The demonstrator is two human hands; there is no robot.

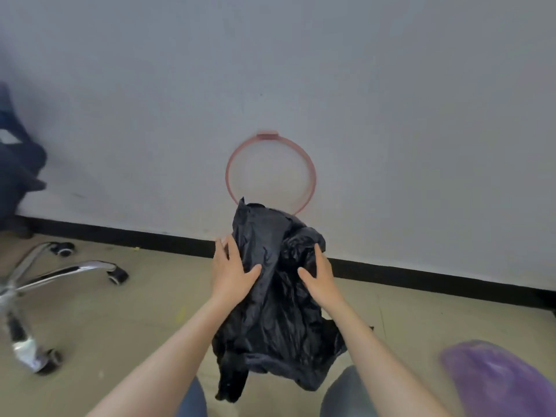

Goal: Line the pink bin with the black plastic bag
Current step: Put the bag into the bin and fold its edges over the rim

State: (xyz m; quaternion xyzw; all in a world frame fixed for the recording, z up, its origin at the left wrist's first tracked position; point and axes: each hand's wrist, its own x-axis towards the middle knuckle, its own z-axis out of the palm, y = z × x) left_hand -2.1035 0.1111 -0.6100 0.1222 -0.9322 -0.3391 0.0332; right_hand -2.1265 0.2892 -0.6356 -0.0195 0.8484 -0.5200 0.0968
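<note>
The pink bin is a bare pink ring (pixel 227 167) fixed to the white wall by a small bracket at its top, with nothing hanging in it. Just below and in front of it I hold a crumpled black plastic bag (pixel 275 320). The bag's top edge overlaps the ring's lower rim in the view. My left hand (pixel 230 270) grips the bag's left side with the thumb pressed into the plastic. On the right side, my right hand (pixel 319 275) holds the bag with its fingers curled behind a fold. The bag's lower end dangles between my knees.
A chrome office-chair base with castors (pixel 45 281) stands on the floor at the left. Something dark blue (pixel 15 164) sits at the far left against the wall. A blurred purple object (pixel 493 380) fills the lower right corner. A black skirting board (pixel 120 233) runs along the wall's foot.
</note>
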